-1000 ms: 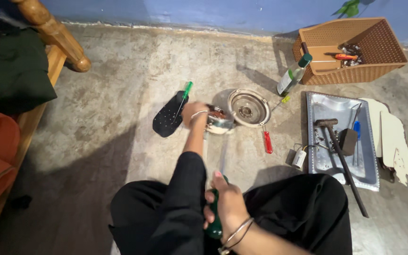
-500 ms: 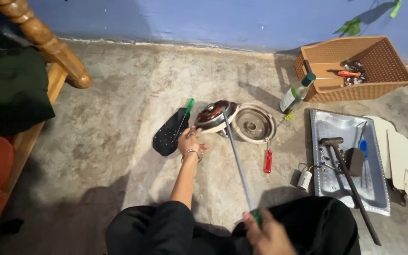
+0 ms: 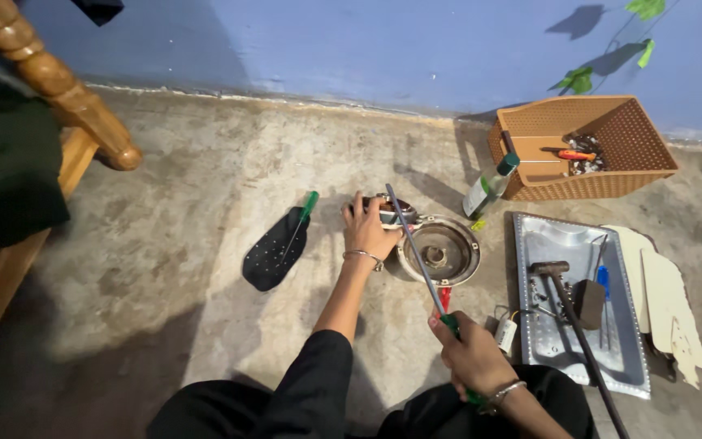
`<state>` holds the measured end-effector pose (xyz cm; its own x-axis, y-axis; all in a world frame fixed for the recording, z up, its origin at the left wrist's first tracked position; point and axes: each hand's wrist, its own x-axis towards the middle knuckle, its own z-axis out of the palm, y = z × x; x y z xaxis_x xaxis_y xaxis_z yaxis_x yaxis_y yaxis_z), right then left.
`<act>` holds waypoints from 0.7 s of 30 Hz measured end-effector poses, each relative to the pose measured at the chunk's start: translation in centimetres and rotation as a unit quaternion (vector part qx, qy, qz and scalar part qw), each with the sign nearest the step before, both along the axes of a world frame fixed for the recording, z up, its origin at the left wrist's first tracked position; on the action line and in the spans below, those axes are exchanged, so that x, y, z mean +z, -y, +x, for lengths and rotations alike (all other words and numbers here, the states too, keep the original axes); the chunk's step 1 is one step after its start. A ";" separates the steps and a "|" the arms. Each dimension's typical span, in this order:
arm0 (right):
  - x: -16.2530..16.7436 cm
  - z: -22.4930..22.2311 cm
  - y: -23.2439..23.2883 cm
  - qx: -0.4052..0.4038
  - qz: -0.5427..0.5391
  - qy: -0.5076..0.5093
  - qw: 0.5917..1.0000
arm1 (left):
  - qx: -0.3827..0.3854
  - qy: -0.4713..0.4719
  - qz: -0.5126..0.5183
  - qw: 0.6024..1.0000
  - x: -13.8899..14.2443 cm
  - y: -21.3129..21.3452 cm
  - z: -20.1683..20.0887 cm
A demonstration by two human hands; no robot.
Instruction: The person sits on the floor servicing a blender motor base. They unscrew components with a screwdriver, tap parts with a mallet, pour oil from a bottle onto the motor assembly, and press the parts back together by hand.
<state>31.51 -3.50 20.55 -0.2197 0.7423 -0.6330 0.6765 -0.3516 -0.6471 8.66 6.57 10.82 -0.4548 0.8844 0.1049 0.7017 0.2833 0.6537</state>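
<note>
The left hand (image 3: 369,232) now clasps the round part (image 3: 389,211); the right hand (image 3: 471,355) (fist closed) has raised its long screwdriver (image 3: 416,254).

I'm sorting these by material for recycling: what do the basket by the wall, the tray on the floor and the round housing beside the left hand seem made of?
Basket: likely brown moulded plastic, with a regular woven-look lattice. Tray: sheet metal, probably aluminium or steel, pale grey with a dull shine and small perforations. Round housing: metal by its look, dull grey with a stepped pressed rim and grime. The left hand rests beside it.

two hands (image 3: 370,233), three screwdrivers (image 3: 297,224), one hammer (image 3: 572,313), one bottle (image 3: 490,186), one basket (image 3: 642,154), one tray (image 3: 554,236)
</note>
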 end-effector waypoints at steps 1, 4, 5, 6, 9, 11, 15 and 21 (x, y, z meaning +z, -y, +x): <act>0.4 0.4 0.0 -0.007 -0.023 -0.007 1.000 | -0.012 0.001 0.047 0.999 -0.2 -0.1 -0.3; 2.8 1.9 -1.1 -0.015 -0.079 -0.034 0.996 | -0.066 -0.066 0.029 0.995 -1.2 -0.3 -1.8; 3.9 2.7 -1.9 -0.002 -0.085 -0.045 0.995 | -0.062 -0.052 0.021 0.997 -1.4 -0.4 -2.2; 4.9 3.4 -2.7 0.011 -0.089 -0.058 0.994 | -0.058 -0.039 0.014 0.997 -1.5 -0.5 -2.8; 7.5 4.5 -5.6 0.076 -0.141 0.027 0.987 | -0.047 -0.004 0.012 0.999 -1.5 0.2 -3.4; 9.1 4.7 -6.9 0.073 -0.186 0.002 0.980 | -0.052 0.031 0.023 0.998 -1.6 1.5 -3.5; 12.7 3.6 -9.4 0.101 -0.252 0.021 0.962 | -0.061 0.086 0.055 0.993 -2.2 3.8 -3.0; 17.2 0.1 -14.5 0.167 -0.260 0.153 0.939 | -0.040 0.079 0.090 0.992 -3.5 4.2 -2.4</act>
<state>31.58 10.96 37.71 -0.1344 0.2376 -0.9620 0.9313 -0.3013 -0.2045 6.29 2.41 7.35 -0.4077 0.8916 0.1971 0.6016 0.0999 0.7926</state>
